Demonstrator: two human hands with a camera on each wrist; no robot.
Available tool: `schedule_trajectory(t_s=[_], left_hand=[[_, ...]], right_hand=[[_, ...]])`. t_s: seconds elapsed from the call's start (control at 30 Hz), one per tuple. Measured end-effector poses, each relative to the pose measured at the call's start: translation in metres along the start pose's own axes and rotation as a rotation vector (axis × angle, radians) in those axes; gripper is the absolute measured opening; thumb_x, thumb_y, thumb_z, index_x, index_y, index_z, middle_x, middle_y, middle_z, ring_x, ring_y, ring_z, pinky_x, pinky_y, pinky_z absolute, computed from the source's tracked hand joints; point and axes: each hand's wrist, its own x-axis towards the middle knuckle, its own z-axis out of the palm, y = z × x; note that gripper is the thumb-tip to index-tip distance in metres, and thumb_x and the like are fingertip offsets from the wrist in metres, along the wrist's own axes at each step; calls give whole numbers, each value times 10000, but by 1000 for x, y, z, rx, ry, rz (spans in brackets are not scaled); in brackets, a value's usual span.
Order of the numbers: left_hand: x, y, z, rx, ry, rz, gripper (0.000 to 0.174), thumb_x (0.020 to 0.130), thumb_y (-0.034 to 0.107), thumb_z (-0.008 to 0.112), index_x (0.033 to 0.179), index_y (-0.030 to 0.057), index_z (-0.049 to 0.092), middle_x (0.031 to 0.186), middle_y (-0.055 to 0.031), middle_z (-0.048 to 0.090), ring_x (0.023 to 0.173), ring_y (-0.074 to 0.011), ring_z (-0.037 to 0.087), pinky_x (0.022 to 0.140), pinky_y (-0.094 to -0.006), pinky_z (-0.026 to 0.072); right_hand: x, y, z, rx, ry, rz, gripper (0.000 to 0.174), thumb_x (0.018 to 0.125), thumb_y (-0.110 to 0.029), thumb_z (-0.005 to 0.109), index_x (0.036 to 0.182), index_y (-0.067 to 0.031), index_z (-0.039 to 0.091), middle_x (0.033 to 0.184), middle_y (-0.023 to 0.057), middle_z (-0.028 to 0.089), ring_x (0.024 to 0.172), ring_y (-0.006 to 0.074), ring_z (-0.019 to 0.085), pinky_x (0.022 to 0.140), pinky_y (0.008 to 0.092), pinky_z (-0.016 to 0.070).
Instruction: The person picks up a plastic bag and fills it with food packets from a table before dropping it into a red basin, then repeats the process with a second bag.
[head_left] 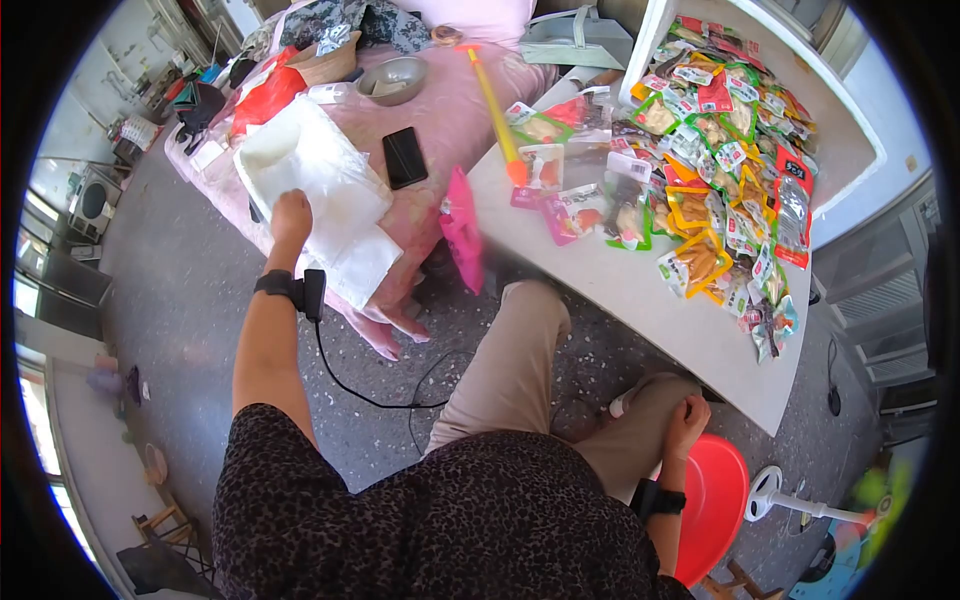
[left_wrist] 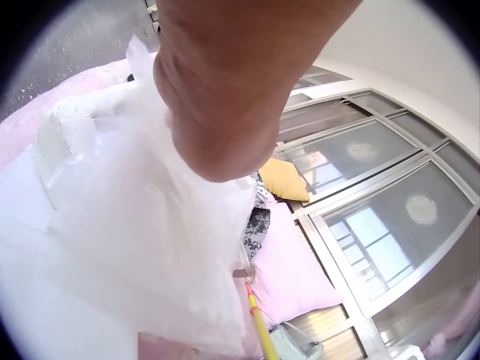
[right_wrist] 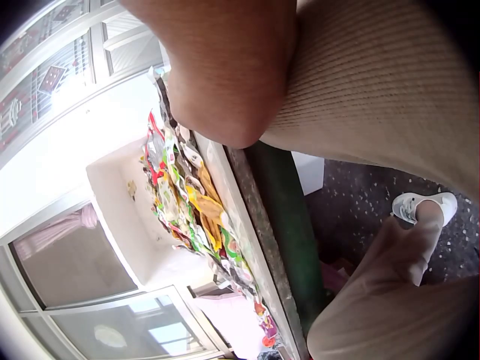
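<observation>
At my two o'clock, my right hand (head_left: 687, 425) rests loosely curled on my knee (head_left: 650, 405), palm hidden. At ten, my left hand (head_left: 292, 215) is closed on white plastic (head_left: 345, 210), fingertips hidden, over a white box (head_left: 250, 160). The counter (head_left: 700, 325) slants past one o'clock, packets (head_left: 700, 215) overlapping towards its far side.
</observation>
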Motion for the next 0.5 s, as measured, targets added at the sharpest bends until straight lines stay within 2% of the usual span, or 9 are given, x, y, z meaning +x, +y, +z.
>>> schedule_trajectory(t_s=[0.03,0.07,0.17,0.27,0.3,0.37,0.4,0.47,0.5], left_hand=[[2,6,-11,68,113,-5,130,736,147,442,721,60,536,772,-135,531,752,-317,513,656,-418,410],[6,8,-17,62,244,91,118,739,144,447,718,64,530,743,-128,517,715,-305,517,620,-420,417],[13,40,-52,18,261,128,119,744,147,457,698,51,510,737,-134,519,703,-318,514,599,-413,419],[3,87,-84,-213,303,225,141,746,164,470,678,42,491,728,-138,518,690,-328,510,589,-409,416],[-3,103,-88,-307,294,271,132,740,158,492,680,41,499,700,-144,512,663,-327,506,585,-401,413],[-31,148,-106,-559,305,411,100,727,127,502,678,40,507,676,-140,505,638,-318,503,577,-394,409],[-47,170,-111,-661,251,452,89,722,114,503,675,39,509,664,-139,500,641,-314,501,575,-389,406],[-86,212,-112,-830,156,538,73,717,99,499,677,38,505,659,-139,495,657,-311,500,575,-381,403],[-105,231,-111,-892,120,581,68,717,96,493,682,38,500,666,-139,496,669,-313,500,578,-379,402]], right_hand=[[0,-1,0,7,7,3,110,679,-22,487,786,-10,508,859,153,515,838,309,461,770,384,352],[0,-2,-1,14,14,5,112,678,-24,488,788,-11,509,860,153,515,839,309,461,773,385,351],[0,0,1,26,21,-3,117,676,-24,491,790,-14,510,860,152,515,842,307,462,776,383,351],[-1,7,4,29,5,-14,123,670,-21,494,792,-17,510,860,152,516,839,307,463,774,382,354],[-2,10,4,25,-2,-15,126,668,-21,494,793,-18,510,860,152,516,838,307,463,773,381,355],[-2,12,5,70,-16,60,113,683,-20,494,794,-5,505,838,126,515,807,261,482,731,334,379],[-2,12,5,88,-16,104,107,691,-20,493,795,2,503,827,114,515,792,238,492,709,311,391],[-1,4,7,265,77,115,133,706,6,503,836,-17,513,879,118,524,833,234,499,736,312,402],[2,-14,3,413,91,194,128,720,4,509,846,-17,514,873,100,526,822,196,503,719,277,405]])
